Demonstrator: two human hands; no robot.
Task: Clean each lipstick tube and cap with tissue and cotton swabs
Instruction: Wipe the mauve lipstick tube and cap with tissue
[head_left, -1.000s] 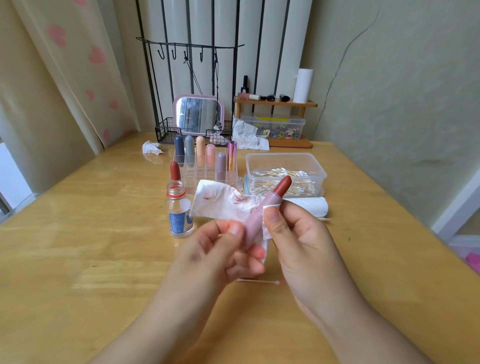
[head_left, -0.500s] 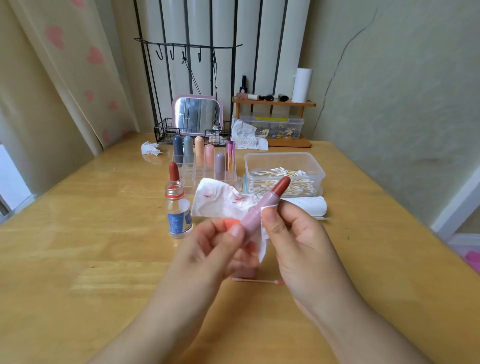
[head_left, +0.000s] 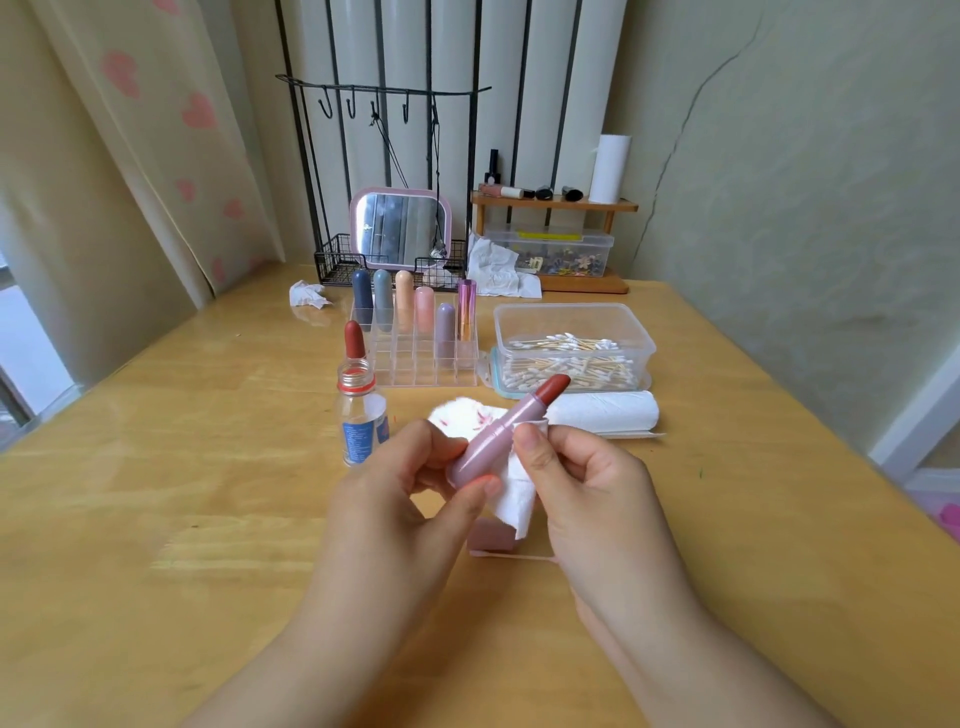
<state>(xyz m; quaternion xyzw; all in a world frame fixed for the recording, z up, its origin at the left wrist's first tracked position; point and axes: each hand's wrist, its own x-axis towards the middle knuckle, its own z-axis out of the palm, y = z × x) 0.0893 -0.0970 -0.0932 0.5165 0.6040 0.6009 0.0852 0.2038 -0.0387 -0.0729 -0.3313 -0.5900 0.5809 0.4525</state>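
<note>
The left hand pinches the bottom of the lipstick. The right hand's fingers pinch a tissue against its side. Its red tip points up, away from both hands.

Single head-worn view, looking forward and down, close over the wooden table, wall beyond

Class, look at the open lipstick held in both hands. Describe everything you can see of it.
The mauve-pink plastic lipstick tube is uncapped, its brick-red bullet up and pointing up-right towards the clear tub of cotton swabs. It is tilted above the wooden table. The left hand pinches its lower end; the right hand presses a stained white tissue against its barrel.
</note>
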